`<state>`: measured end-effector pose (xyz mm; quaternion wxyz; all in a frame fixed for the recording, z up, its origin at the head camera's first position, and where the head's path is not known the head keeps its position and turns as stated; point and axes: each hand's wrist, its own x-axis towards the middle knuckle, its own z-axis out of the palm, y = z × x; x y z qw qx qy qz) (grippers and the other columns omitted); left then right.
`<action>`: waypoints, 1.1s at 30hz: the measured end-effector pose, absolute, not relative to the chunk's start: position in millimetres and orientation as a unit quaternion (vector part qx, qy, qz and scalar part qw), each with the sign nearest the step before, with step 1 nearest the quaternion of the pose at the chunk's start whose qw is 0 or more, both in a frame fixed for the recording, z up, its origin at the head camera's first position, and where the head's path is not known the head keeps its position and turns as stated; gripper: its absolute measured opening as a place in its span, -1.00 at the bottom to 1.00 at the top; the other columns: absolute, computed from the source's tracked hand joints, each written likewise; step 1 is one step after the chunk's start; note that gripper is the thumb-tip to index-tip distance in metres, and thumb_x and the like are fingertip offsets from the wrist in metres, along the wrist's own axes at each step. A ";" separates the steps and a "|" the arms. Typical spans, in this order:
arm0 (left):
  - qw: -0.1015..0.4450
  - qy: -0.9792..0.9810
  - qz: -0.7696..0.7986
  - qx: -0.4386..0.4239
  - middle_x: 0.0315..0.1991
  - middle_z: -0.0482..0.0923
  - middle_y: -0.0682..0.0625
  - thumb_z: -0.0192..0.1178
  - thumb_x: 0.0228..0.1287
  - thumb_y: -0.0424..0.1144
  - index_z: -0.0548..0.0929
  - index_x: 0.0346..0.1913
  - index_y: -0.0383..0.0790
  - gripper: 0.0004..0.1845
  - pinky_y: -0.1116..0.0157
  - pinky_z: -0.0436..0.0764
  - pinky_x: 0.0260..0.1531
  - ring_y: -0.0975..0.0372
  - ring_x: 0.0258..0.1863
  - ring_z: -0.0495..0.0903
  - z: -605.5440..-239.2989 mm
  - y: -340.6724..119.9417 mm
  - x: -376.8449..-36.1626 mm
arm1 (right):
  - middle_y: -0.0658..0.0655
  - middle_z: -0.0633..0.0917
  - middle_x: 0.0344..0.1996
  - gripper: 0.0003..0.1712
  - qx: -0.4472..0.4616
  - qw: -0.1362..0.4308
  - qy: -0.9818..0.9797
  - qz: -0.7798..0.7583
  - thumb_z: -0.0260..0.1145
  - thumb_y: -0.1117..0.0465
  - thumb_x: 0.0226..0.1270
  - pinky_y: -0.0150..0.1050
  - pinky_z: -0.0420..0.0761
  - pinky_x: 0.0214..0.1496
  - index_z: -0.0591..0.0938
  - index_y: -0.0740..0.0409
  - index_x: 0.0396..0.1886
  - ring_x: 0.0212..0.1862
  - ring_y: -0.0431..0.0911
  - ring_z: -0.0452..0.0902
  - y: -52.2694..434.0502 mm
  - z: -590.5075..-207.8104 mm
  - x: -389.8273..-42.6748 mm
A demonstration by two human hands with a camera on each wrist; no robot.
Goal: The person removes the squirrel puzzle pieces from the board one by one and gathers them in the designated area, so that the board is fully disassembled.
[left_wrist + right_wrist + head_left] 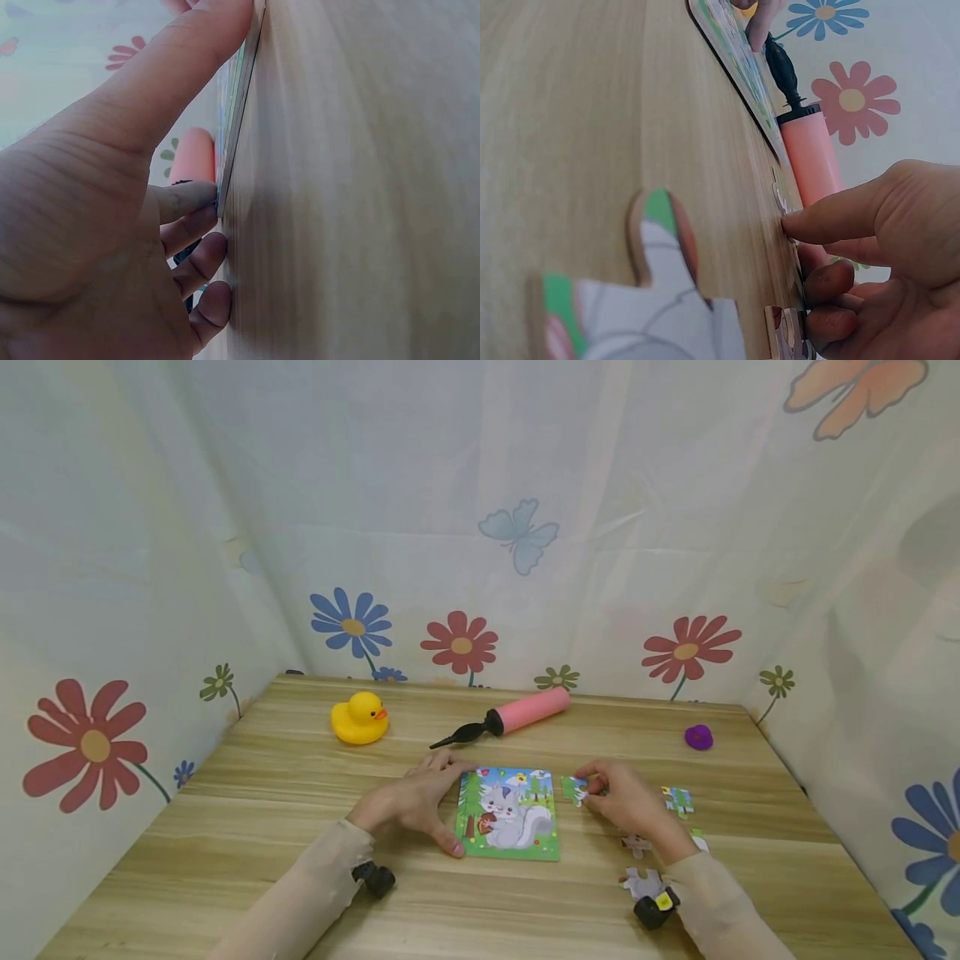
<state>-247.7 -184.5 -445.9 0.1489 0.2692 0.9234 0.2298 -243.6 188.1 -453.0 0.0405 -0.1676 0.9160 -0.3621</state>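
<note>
A square squirrel picture puzzle board (507, 814) lies on the table between the hands. My left hand (416, 797) rests at its left side, thumb by the near corner and index finger by the far corner. In the left wrist view, the spread fingers touch the board's edge. Just right of the board, my right hand (624, 797) pinches a green and blue puzzle piece (573, 788) between thumb and fingers. Other loose puzzle pieces lie around the right forearm, among them a blue and green piece (678, 802) and a grey piece (642, 883); the arm partly hides some.
Behind the board lies a pink hand pump (532, 710) with a black nozzle. A yellow rubber duck (360, 718) stands at the far left, and a small purple object (698, 737) sits at the far right. Flower-printed curtains (405, 543) surround the wooden table (262, 810).
</note>
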 end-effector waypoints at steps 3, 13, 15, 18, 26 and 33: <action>0.149 0.923 0.234 0.266 0.68 0.13 -0.11 0.84 -0.14 0.25 0.25 0.77 0.01 0.41 -0.30 0.24 0.64 -0.12 0.66 0.11 -446.1 -184.0 -247.5 | 0.07 0.73 -0.27 -0.59 -0.164 0.040 0.918 -0.358 0.50 0.43 0.43 -0.24 0.57 -0.19 0.74 0.34 0.24 -0.25 -0.11 0.57 188.2 -453.9 -244.3; 0.147 0.925 0.229 0.266 0.69 0.11 -0.12 0.84 -0.15 0.25 0.25 0.77 0.02 0.41 -0.29 0.24 0.64 -0.13 0.67 0.09 -446.3 -183.8 -247.6 | 0.08 0.74 -0.23 -0.52 -0.134 0.041 0.917 -0.374 0.45 0.33 0.56 -0.25 0.55 -0.39 0.66 0.29 0.40 -0.34 -0.12 0.55 186.2 -449.3 -243.5; 0.147 0.925 0.230 0.266 0.69 0.12 -0.12 0.84 -0.15 0.25 0.25 0.77 0.01 0.42 -0.29 0.24 0.64 -0.12 0.67 0.10 -446.7 -183.9 -247.8 | 0.10 0.73 -0.19 -0.48 -0.126 0.039 0.915 -0.380 0.45 0.31 0.57 -0.26 0.54 -0.42 0.63 0.26 0.45 -0.35 -0.11 0.55 186.0 -446.7 -243.4; 0.147 0.924 0.230 0.267 0.68 0.12 -0.12 0.84 -0.15 0.26 0.24 0.77 0.01 0.42 -0.29 0.25 0.64 -0.12 0.66 0.11 -447.5 -184.0 -248.0 | 0.17 0.72 -0.08 -0.43 -0.124 0.036 0.909 -0.397 0.47 0.29 0.57 -0.27 0.55 -0.41 0.60 0.23 0.50 -0.32 -0.08 0.56 185.5 -443.6 -243.3; 0.144 0.925 0.229 0.266 0.65 0.15 -0.09 0.84 -0.16 0.26 0.25 0.77 0.03 0.41 -0.27 0.27 0.63 -0.10 0.64 0.13 -448.5 -183.9 -247.4 | 0.34 0.68 0.24 -0.32 -0.134 0.040 0.882 -0.450 0.48 0.23 0.60 -0.29 0.59 -0.37 0.51 0.16 0.61 -0.21 -0.05 0.58 181.7 -441.4 -244.2; 0.145 0.926 0.229 0.263 0.66 0.15 -0.08 0.84 -0.16 0.26 0.25 0.76 0.05 0.41 -0.27 0.26 0.64 -0.09 0.65 0.13 -448.2 -183.7 -247.2 | 0.40 0.68 0.30 -0.38 -0.160 0.017 0.864 -0.477 0.44 0.29 0.61 -0.29 0.62 -0.35 0.54 0.19 0.58 -0.16 -0.06 0.66 174.4 -437.2 -242.4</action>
